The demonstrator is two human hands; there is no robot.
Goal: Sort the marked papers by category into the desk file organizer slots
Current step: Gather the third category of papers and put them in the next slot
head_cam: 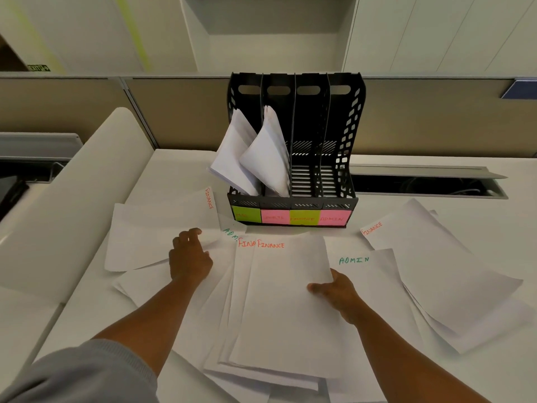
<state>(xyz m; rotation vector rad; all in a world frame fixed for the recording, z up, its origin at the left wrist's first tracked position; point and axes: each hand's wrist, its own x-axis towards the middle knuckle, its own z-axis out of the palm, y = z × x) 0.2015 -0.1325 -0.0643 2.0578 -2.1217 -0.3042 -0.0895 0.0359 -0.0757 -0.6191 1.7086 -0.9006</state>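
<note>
Fingers pinch smooth white FINANCE sheet before slotted black organizer.

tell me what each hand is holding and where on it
The right hand pinches the top white FINANCE-marked paper sheet at its right edge, about midway. The left hand has curled fingers on a blank white sheet near its right edge.
</note>
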